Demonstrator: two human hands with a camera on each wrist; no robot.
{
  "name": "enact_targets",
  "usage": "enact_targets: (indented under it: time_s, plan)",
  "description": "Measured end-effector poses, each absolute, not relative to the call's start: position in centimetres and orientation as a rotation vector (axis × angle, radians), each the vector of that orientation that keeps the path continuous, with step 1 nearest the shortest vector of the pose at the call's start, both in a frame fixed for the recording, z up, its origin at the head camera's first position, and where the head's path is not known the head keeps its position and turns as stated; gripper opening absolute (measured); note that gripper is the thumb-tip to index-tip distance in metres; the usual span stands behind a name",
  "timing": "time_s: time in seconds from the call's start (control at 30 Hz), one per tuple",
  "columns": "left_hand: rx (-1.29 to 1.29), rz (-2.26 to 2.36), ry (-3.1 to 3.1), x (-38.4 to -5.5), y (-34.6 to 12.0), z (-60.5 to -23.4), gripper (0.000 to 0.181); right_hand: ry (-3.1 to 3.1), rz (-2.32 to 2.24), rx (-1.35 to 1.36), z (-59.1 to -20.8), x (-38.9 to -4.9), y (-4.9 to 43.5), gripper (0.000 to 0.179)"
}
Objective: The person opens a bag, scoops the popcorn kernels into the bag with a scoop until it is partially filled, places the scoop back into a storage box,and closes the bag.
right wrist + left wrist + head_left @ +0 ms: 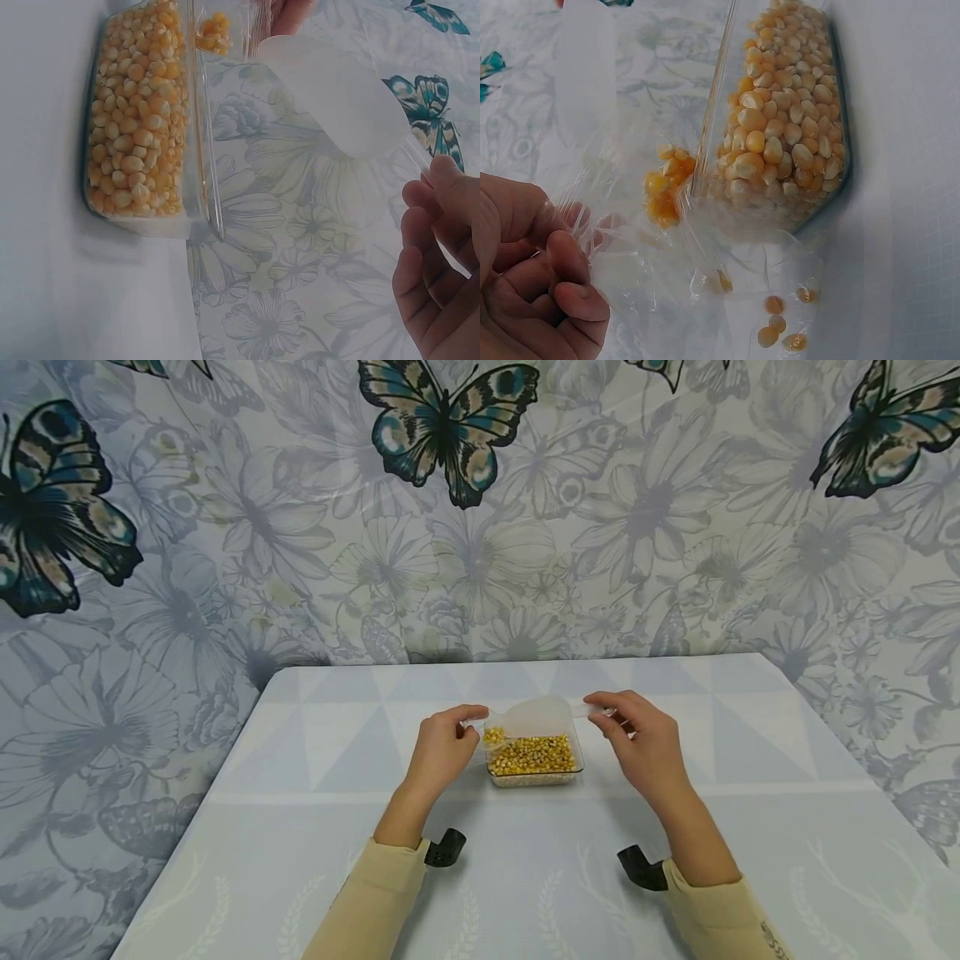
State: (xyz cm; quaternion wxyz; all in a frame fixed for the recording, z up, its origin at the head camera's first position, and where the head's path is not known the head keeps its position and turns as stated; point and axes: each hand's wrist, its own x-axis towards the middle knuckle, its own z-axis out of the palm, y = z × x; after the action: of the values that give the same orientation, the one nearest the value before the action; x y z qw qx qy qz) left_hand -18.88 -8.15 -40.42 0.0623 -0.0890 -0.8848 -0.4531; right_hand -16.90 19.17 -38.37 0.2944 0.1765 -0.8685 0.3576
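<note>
A clear glass container (536,780) full of yellow corn kernels (534,755) stands on the table between my hands. My left hand (441,747) pinches the edge of a thin clear plastic bag (637,262) at the container's left side. A small clump of kernels (665,187) shows in the bag, with several loose ones lower down. With thumb and fingertips, my right hand (643,739) holds a translucent white scoop (337,94) by its thin handle. The scoop's bowl is tilted above the container's far side, its tip close to the bag; whether they touch I cannot tell.
The table (300,860) has a pale covering with triangles and leaf patterns. Behind its far edge hangs a floral cloth (480,585) with large butterflies. Black bands (446,848) stick out at the beige sleeve cuffs.
</note>
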Motion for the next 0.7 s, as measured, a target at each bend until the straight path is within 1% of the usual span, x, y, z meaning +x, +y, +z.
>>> enact_targets:
  time_s: [0.4, 0.57, 0.7]
  plan:
    - [-0.247, -1.363, -2.64, -18.9, -8.8, -39.9, 0.04, -2.275, 1.01, 0.441, -38.3, -17.1, 19.9, 0.027]
    - [-0.238, -1.464, -2.594, -19.0, -9.4, -39.6, 0.041, -2.271, 1.073, 0.407, -38.4, -17.2, 20.2, 0.027]
    - [-0.182, -1.635, -2.546, -19.1, -9.9, -39.3, 0.042, -2.295, 1.086, 0.381, -38.5, -17.2, 20.4, 0.026]
